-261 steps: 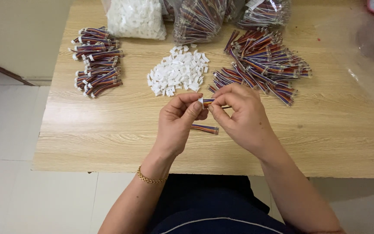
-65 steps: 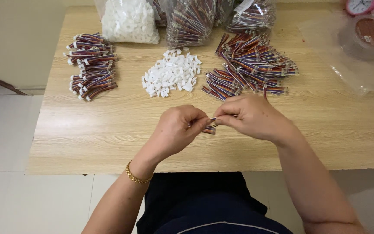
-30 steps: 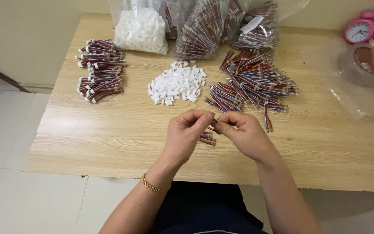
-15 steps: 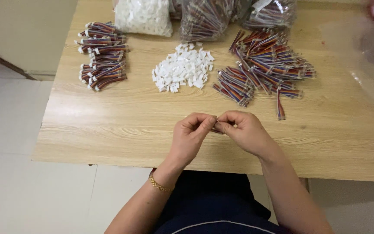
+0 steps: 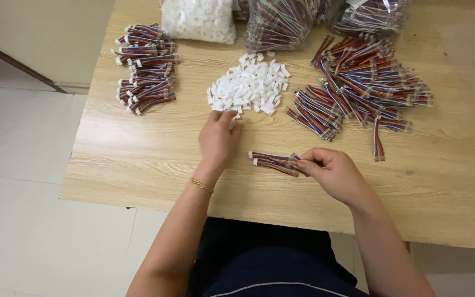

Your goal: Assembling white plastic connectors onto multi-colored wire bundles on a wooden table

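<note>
1 light wooden table (image 5: 138,159) stands on pale floor tiles beside a cream wall. at the back lie clear bags, a left stack of finished wire bundles (image 5: 145,67) and a loose heap of striped wires (image 5: 364,82). the left hand (image 5: 218,140), fingers spread, touches the pile of small white plastic connectors (image 5: 248,88). the right hand (image 5: 331,173) pinches 2 short multicoloured ribbon wires (image 5: 273,160) lying flat near the table's front.

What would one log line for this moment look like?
left hand: reaching white connector pile | right hand: holding wire bundles | table: loose wires
</note>
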